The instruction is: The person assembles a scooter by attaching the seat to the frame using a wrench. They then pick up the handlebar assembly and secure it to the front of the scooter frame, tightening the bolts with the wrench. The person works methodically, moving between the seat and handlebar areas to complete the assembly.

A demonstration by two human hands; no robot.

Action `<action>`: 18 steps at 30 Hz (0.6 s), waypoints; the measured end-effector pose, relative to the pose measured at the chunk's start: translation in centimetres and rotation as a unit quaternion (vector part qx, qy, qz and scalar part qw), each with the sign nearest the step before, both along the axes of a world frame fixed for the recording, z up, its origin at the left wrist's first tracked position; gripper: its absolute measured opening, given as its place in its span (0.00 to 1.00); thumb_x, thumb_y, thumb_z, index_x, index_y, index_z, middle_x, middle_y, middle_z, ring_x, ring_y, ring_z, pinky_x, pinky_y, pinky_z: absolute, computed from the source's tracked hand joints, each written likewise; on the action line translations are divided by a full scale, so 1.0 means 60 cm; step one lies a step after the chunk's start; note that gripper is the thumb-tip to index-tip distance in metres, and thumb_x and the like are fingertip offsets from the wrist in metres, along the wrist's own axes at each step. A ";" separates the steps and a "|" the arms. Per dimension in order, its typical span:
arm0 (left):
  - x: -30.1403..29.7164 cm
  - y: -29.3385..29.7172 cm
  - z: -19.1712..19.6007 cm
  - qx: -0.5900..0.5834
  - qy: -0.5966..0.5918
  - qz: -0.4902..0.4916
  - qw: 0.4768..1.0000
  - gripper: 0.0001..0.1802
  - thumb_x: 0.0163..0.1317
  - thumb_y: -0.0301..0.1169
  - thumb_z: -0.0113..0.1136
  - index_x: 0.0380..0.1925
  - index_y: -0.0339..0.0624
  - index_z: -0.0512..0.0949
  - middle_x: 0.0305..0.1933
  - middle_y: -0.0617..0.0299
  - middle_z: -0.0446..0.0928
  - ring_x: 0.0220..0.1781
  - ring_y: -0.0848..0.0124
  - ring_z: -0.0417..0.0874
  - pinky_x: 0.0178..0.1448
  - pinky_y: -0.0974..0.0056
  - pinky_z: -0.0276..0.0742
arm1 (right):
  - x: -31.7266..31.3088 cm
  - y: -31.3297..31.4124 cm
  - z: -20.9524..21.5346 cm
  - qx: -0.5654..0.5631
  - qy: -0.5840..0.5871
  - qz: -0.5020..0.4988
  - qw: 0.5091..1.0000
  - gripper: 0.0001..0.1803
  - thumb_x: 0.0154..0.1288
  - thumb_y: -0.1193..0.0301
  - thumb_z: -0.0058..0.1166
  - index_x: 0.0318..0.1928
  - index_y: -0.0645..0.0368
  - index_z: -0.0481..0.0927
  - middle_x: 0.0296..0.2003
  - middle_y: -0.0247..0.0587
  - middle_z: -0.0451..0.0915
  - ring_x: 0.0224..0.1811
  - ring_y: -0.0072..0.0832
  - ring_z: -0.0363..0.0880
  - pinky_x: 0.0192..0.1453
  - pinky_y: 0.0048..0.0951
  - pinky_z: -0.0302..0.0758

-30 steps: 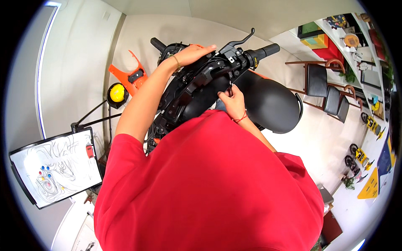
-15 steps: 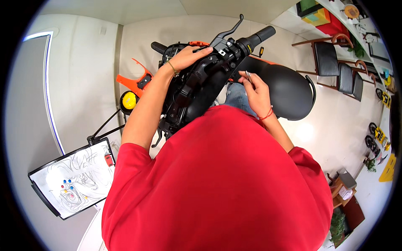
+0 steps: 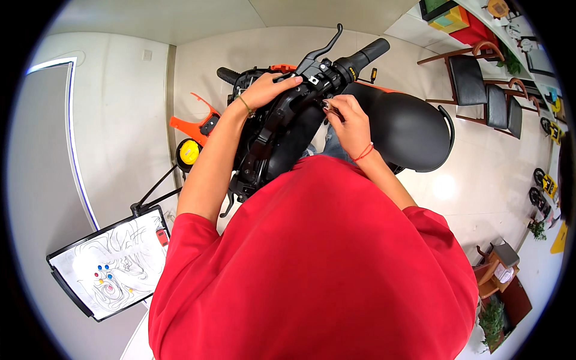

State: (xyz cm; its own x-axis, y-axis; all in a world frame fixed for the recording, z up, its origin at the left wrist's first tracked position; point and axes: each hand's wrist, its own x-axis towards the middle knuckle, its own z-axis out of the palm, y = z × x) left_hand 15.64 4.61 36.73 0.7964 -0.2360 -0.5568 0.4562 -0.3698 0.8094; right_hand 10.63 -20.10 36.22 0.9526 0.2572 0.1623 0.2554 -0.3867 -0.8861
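A black scooter with orange trim stands before me, its black handlebar cover (image 3: pixel 273 123) running diagonally beneath my hands. My left hand (image 3: pixel 261 95) is wrapped over the far side of this cover, thumb lying along its top; the other fingertips are partly hidden. On the near side, below the right handgrip (image 3: pixel 367 55), my right hand (image 3: pixel 351 123) pinches a small shiny metal piece (image 3: pixel 326 105). That piece is at the cover's edge, too small to tell its exact kind or whether it touches. A brake lever (image 3: pixel 327 45) sticks out past the handgrip.
The black seat (image 3: pixel 414 132) lies to the right. An orange panel (image 3: pixel 195 123) and a round yellow-topped item (image 3: pixel 189 152) are on the left, above a whiteboard (image 3: pixel 114 264) with coloured magnets. Chairs (image 3: pixel 466 81) and shelves with model motorcycles line the right side.
My right hand has moved left and slightly up with the small metal piece, from above my leg to the handlebar cover. My left hand stays on the cover.
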 end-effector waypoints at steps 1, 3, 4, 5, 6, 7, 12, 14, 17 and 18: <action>0.000 -0.001 0.001 0.000 0.001 0.000 1.000 0.40 0.57 0.59 0.60 0.55 0.34 0.77 0.56 0.50 0.78 0.59 0.64 0.76 0.65 0.64 0.65 | 0.001 0.001 0.004 -0.043 -0.034 0.004 0.998 0.11 0.56 0.83 0.60 0.41 0.61 0.80 0.39 0.39 0.77 0.35 0.26 0.82 0.39 0.22 0.79; -0.001 -0.002 0.004 -0.008 0.002 -0.001 1.000 0.38 0.58 0.59 0.59 0.53 0.34 0.77 0.54 0.52 0.79 0.56 0.66 0.76 0.63 0.65 0.66 | 0.002 -0.002 0.002 -0.055 -0.054 0.010 0.997 0.12 0.54 0.83 0.60 0.40 0.60 0.80 0.39 0.40 0.77 0.34 0.28 0.82 0.38 0.23 0.79; -0.001 -0.002 0.006 -0.008 0.003 0.000 1.000 0.38 0.58 0.59 0.59 0.53 0.34 0.77 0.54 0.52 0.79 0.56 0.66 0.76 0.63 0.65 0.66 | 0.003 -0.003 0.002 -0.067 -0.074 0.016 0.995 0.13 0.53 0.84 0.60 0.40 0.60 0.80 0.39 0.40 0.77 0.33 0.29 0.82 0.37 0.24 0.79; -0.001 -0.003 0.008 -0.006 0.002 -0.002 1.000 0.37 0.59 0.59 0.59 0.53 0.34 0.77 0.53 0.53 0.79 0.55 0.66 0.77 0.62 0.65 0.67 | 0.003 -0.004 0.002 -0.067 -0.074 0.017 0.995 0.13 0.53 0.84 0.60 0.40 0.60 0.80 0.39 0.40 0.77 0.33 0.29 0.82 0.37 0.24 0.79; -0.001 -0.003 0.009 -0.005 0.001 -0.004 1.000 0.37 0.60 0.58 0.58 0.52 0.34 0.78 0.51 0.53 0.80 0.53 0.67 0.77 0.62 0.65 0.67 | 0.002 -0.005 0.002 -0.071 -0.085 0.017 0.994 0.13 0.52 0.84 0.61 0.40 0.60 0.80 0.39 0.40 0.78 0.33 0.29 0.82 0.37 0.24 0.79; -0.002 -0.003 0.006 -0.005 0.001 -0.003 1.000 0.37 0.60 0.58 0.58 0.52 0.34 0.78 0.51 0.53 0.80 0.53 0.67 0.77 0.62 0.65 0.67 | 0.002 -0.006 0.002 -0.074 -0.097 0.018 0.992 0.13 0.52 0.84 0.61 0.40 0.60 0.80 0.39 0.40 0.78 0.32 0.29 0.82 0.37 0.25 0.79; -0.004 -0.004 0.009 -0.011 -0.011 0.001 1.000 0.36 0.60 0.58 0.58 0.51 0.35 0.78 0.51 0.54 0.80 0.53 0.67 0.77 0.61 0.65 0.68 | 0.000 -0.002 -0.013 -0.041 -0.093 0.007 0.995 0.13 0.51 0.82 0.62 0.38 0.58 0.81 0.39 0.38 0.80 0.32 0.30 0.82 0.36 0.26 0.79; -0.004 -0.005 0.010 -0.017 -0.008 0.003 1.000 0.36 0.59 0.58 0.59 0.51 0.35 0.78 0.51 0.54 0.80 0.53 0.67 0.77 0.61 0.65 0.68 | -0.001 -0.001 -0.012 -0.039 -0.105 -0.006 0.994 0.11 0.50 0.80 0.63 0.37 0.57 0.82 0.37 0.35 0.80 0.32 0.32 0.82 0.34 0.28 0.79; -0.003 -0.002 0.004 -0.020 -0.005 0.006 1.000 0.36 0.59 0.59 0.59 0.52 0.35 0.78 0.51 0.54 0.80 0.53 0.67 0.78 0.61 0.65 0.68 | -0.004 0.000 -0.008 -0.043 -0.107 0.000 0.993 0.15 0.51 0.85 0.60 0.41 0.60 0.82 0.39 0.40 0.80 0.32 0.27 0.82 0.36 0.25 0.79; -0.003 -0.001 0.001 -0.018 -0.006 0.007 1.000 0.36 0.59 0.59 0.59 0.52 0.35 0.78 0.51 0.54 0.80 0.54 0.67 0.78 0.61 0.65 0.68 | -0.005 0.002 -0.008 -0.038 -0.108 -0.003 0.993 0.14 0.50 0.83 0.61 0.39 0.58 0.82 0.38 0.38 0.80 0.32 0.29 0.82 0.35 0.26 0.79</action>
State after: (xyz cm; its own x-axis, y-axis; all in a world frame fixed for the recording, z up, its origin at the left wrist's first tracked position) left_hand 15.43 4.55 36.76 0.8061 -0.2449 -0.5387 0.4513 -0.3344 0.8273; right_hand 10.36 -20.00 35.71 0.8992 0.2713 0.3434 0.4340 -0.4516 -0.7796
